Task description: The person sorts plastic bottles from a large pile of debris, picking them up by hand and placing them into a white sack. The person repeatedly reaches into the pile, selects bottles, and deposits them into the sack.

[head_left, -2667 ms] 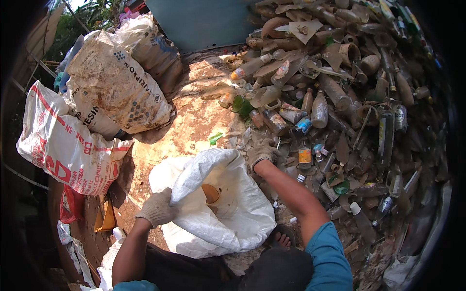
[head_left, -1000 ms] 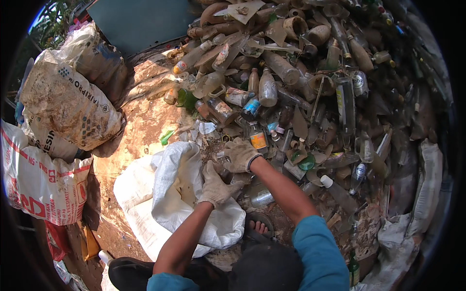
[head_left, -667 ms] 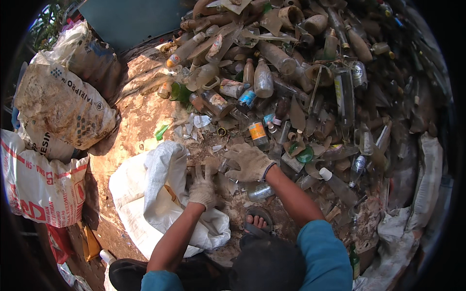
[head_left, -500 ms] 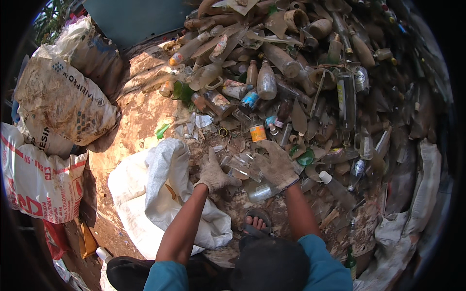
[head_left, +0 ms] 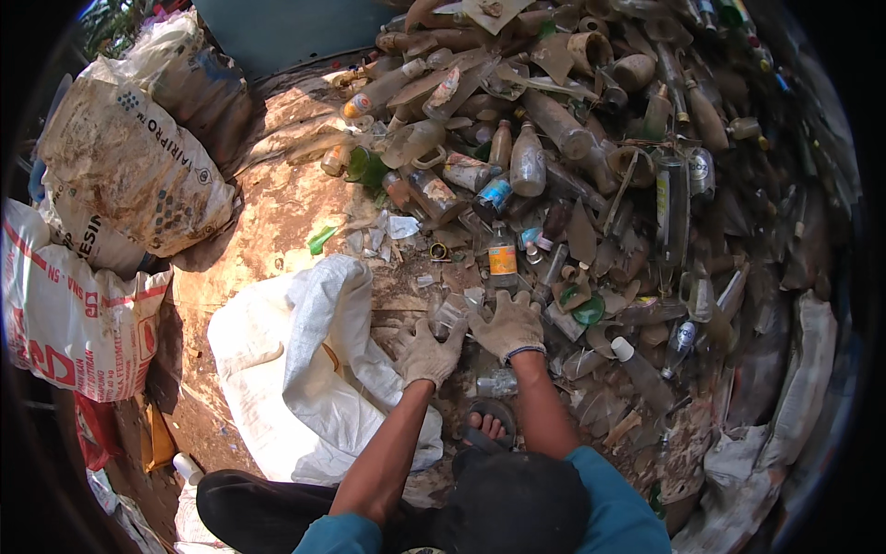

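Both my hands wear dirty, pale knitted gloves and reach down to the glass-strewn ground before me. My left hand (head_left: 430, 355) has its fingers spread, close beside a clear glass piece (head_left: 449, 312) that lies between the two hands. Just right of it, my right hand (head_left: 508, 327) is palm down with fingers apart, over broken glass; what lies under the palm is hidden. Beyond its fingertips is a clear bottle with an orange label (head_left: 502, 259). A clear glass container (head_left: 496, 382) lies below the right wrist. Left of my left hand, a white woven sack (head_left: 254, 369) lies crumpled.
A big heap of dusty bottles and shards (head_left: 563, 129) rises ahead and to the right. Filled sacks (head_left: 138, 166) stand at left. A green shard (head_left: 322, 240) lies on brown ground. My sandalled foot (head_left: 486, 425) is near the glass.
Both hands have shifted, the left one rightward and the right one slightly left, so they are closer together. The view has tilted slightly. The orange-labelled bottle shows more fully now.
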`<state>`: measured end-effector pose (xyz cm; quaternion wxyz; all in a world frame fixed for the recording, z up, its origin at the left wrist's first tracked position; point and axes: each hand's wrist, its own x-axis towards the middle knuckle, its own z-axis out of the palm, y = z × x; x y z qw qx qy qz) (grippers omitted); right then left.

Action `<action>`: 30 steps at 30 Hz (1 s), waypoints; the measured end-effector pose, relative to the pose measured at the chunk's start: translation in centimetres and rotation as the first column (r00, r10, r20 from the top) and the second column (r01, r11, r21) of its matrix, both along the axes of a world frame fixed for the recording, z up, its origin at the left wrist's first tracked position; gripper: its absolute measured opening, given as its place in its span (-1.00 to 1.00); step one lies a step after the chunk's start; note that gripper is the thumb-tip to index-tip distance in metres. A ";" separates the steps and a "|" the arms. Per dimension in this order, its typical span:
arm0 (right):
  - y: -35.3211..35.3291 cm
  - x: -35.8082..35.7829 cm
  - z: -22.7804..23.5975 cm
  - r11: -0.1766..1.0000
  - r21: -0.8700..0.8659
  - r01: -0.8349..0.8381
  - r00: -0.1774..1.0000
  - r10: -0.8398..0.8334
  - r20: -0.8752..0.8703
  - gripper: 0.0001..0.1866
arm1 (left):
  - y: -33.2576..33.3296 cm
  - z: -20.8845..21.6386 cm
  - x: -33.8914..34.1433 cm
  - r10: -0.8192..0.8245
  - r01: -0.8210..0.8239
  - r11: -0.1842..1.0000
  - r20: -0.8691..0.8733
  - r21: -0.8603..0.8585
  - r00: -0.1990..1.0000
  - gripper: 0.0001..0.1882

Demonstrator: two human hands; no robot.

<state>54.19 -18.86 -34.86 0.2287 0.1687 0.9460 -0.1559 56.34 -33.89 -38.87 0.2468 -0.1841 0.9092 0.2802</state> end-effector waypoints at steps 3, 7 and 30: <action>-0.3 -1.7 0.2 0.995 0.070 -0.071 0.996 0.068 0.056 -0.07 | 0.2 -0.2 0.5 0.130 -0.135 0.988 0.077 0.075 0.989 0.07; -1.3 -1.5 -0.3 0.996 0.088 0.019 0.999 -0.015 -0.040 -0.08 | 0.7 -3.1 -1.0 0.408 -0.452 0.835 0.198 0.315 0.891 0.10; 2.8 -6.3 2.4 0.978 -0.117 -0.173 0.985 0.172 -0.012 -0.21 | 2.1 -5.3 -6.8 0.314 -0.366 0.653 0.203 0.663 0.927 -0.17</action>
